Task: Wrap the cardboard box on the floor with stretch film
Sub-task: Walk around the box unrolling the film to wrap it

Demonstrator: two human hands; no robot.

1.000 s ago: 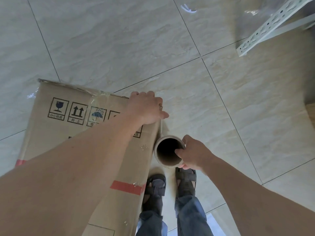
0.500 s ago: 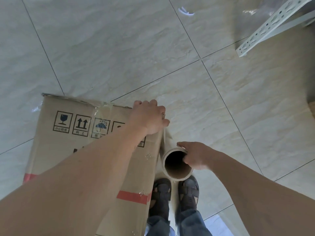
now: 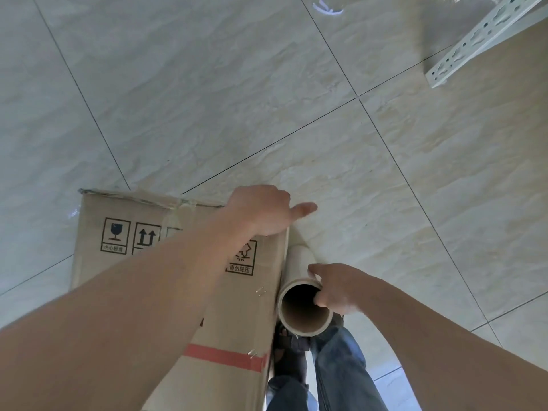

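Note:
A tall brown cardboard box (image 3: 243,307) with handling symbols and a red tape band stands on the tiled floor at lower left. Crinkled clear film (image 3: 178,201) clings along its far top edge. My left hand (image 3: 261,212) rests on the box's far right corner, fingers bent over the far edge out of sight, thumb sticking out to the right. A stretch film roll (image 3: 298,262) stands upright against the box's right side, its open cardboard core facing me. My right hand (image 3: 338,289) grips the roll's top rim, with fingers hooked into the core.
My legs in blue jeans (image 3: 341,366) and dark sandals are directly below the roll. A white perforated metal rail (image 3: 480,37) lies at the top right. A small white scrap (image 3: 326,8) is on the floor at the top.
The roll has come up closer to me along the box's right side. My right hand shifted its hold on the rim. My left thumb has spread outward.

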